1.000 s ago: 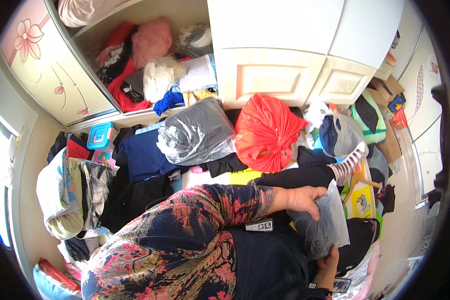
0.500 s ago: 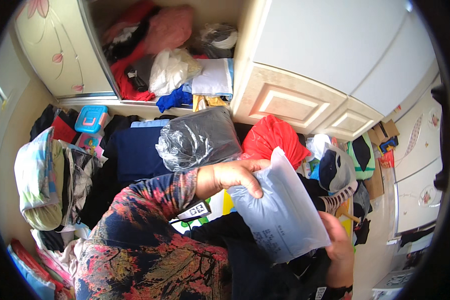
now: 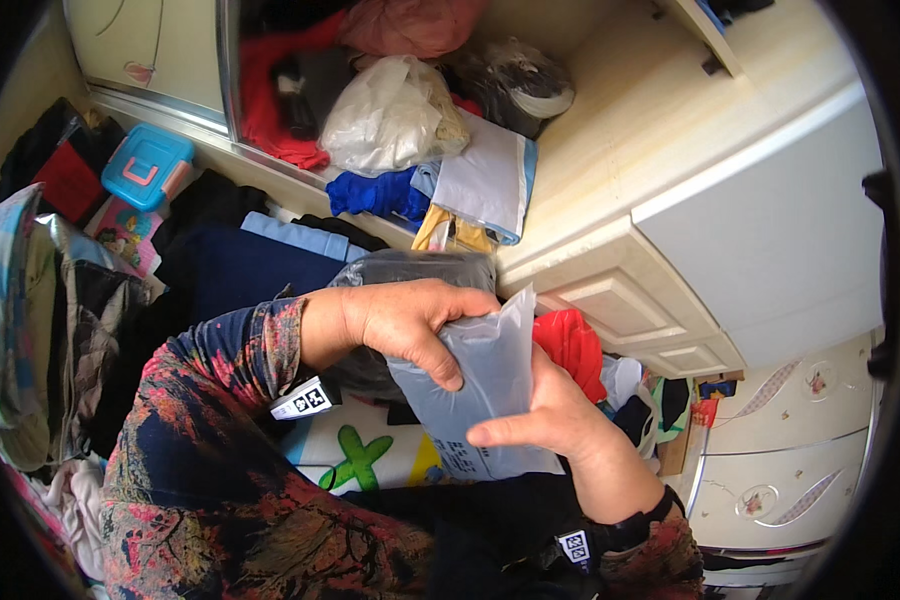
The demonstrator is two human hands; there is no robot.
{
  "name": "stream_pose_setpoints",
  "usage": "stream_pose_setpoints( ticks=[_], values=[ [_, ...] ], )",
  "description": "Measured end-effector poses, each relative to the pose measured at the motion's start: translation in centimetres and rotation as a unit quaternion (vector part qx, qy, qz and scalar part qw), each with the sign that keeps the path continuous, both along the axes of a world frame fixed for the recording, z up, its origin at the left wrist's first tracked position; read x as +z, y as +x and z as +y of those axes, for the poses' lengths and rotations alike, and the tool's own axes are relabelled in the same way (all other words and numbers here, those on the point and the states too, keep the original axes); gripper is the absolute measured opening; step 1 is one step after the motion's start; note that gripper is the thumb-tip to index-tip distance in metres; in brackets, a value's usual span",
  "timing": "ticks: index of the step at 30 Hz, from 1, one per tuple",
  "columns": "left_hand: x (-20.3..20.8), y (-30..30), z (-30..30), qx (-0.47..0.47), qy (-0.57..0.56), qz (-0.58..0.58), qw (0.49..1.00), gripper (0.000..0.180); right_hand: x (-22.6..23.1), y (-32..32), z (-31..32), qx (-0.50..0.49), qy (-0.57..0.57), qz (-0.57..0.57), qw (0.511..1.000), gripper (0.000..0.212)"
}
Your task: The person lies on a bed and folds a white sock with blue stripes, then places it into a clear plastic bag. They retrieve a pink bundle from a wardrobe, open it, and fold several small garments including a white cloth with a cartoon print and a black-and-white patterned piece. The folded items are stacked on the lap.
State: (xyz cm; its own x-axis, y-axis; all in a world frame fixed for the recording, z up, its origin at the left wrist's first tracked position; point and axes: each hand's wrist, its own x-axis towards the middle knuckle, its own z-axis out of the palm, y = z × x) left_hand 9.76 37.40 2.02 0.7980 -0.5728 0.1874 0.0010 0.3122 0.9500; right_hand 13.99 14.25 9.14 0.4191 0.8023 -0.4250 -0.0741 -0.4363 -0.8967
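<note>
A frosted plastic bag (image 3: 495, 365) with soft grey-blue contents and small dark print is held tilted in front of me. My left hand (image 3: 400, 320) grips its upper left side, thumb across the front. On the right edge, my right hand (image 3: 555, 410) has its thumb over the front and its fingers hidden behind the bag. Just beyond my left hand lies a dark bundle in clear plastic (image 3: 420, 266), partly covered by hand and bag. A red bundle (image 3: 572, 345) shows beyond my right hand.
An open cabinet holds a white plastic bag (image 3: 390, 115), a folded pale cloth (image 3: 485, 175) and blue fabric (image 3: 375, 195). Navy cloth (image 3: 250, 270), a blue box (image 3: 148, 165) and piled clothes (image 3: 80, 330) lie left. A white cabinet door (image 3: 770, 245) stands at right.
My right hand has moved from the bag's lower corner up to its right side, thumb now on the front. The bag is drawn closer and more upright. My view has turned and come nearer the cabinet.
</note>
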Motion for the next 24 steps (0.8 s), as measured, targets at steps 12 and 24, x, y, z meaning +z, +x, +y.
stream_pose_setpoints(
  ticks=[12,24],
  values=[
    [-7.6,6.9,12.7,0.275,-0.239,-0.043,0.93,0.066,2.7,8.2,13.8,-0.133,0.007,-0.008,0.991,0.068],
    [-11.1,6.7,20.1,0.566,-0.202,-0.038,0.799,0.1,9.3,33.0,29.9,-0.254,0.186,-0.633,0.707,0.043]
  ],
)
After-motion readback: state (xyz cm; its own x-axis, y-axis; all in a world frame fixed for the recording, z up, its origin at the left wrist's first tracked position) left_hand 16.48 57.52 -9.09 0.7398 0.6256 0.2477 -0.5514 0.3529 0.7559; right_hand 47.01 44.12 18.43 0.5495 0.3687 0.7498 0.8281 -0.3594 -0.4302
